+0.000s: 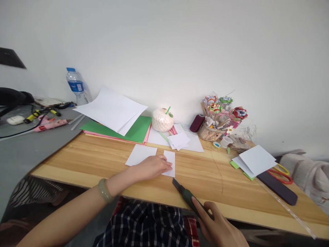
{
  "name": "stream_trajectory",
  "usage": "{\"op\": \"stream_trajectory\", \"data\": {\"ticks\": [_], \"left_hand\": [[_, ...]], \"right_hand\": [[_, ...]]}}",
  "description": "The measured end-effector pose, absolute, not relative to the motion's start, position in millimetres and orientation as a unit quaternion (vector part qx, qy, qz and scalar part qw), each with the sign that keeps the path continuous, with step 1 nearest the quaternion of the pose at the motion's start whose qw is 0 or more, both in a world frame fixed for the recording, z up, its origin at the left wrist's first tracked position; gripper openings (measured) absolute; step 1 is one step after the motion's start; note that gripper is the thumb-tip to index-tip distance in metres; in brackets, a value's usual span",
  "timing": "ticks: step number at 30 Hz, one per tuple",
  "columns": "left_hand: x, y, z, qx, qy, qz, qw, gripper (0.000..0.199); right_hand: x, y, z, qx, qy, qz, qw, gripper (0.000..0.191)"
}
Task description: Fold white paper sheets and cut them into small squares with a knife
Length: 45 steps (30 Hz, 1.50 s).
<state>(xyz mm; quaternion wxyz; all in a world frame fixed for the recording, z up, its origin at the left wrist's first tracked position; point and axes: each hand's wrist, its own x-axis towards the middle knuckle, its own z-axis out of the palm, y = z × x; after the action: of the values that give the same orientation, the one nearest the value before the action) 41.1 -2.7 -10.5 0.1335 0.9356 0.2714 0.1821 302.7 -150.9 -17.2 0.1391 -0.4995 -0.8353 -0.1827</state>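
Observation:
My left hand (158, 165) rests on a narrow white paper piece (169, 164), its fingertips pressing the paper against the wooden table. Just left of it lies a larger white paper piece (141, 154), partly under my wrist. A dark green utility knife (189, 198) is gripped in my right hand (216, 223), the index finger stretched along its body. The knife's blade points up and left, its tip close to the lower edge of the narrow paper piece. Whether the tip touches the table I cannot tell.
Behind are coloured paper sheets (140, 132) under white sheets (110, 109), a woven white ball (162, 120) and a basket of paper flowers (210, 132). Folded white paper (257, 159), scissors (282, 175) and a dark flat case (279, 188) lie right. A glue gun (51, 125) lies left.

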Motion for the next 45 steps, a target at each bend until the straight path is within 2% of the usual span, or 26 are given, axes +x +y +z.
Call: {"op": "stream_trajectory", "data": {"ticks": [6, 12, 18, 23, 29, 35, 45], "left_hand": [[42, -2, -10, 0.944, 0.263, 0.167, 0.109, 0.026], [39, -5, -9, 0.951, 0.262, 0.149, 0.073, 0.028], [37, -3, -1, 0.965, 0.228, 0.128, 0.025, 0.032], [37, 0, 0, 0.969, 0.232, 0.080, 0.037, 0.034], [36, 0, -7, 0.957, 0.262, 0.096, 0.075, 0.034], [33, 2, -10, 0.946, 0.294, 0.098, 0.092, 0.053], [34, 5, -5, 0.947, 0.295, 0.087, 0.087, 0.044]], "right_hand": [[302, -151, -14, -0.490, -0.844, -0.202, 0.080, 0.042], [288, -150, -1, -0.447, -0.856, -0.240, 0.099, 0.039], [276, -146, 3, -0.452, -0.850, -0.259, 0.076, 0.040], [278, -147, -3, -0.460, -0.847, -0.262, 0.050, 0.041], [281, -149, -6, -0.458, -0.843, -0.276, 0.047, 0.040], [281, -147, -8, -0.465, -0.837, -0.288, 0.030, 0.041], [273, -137, -2, -0.477, -0.825, -0.301, 0.038, 0.039]]}}
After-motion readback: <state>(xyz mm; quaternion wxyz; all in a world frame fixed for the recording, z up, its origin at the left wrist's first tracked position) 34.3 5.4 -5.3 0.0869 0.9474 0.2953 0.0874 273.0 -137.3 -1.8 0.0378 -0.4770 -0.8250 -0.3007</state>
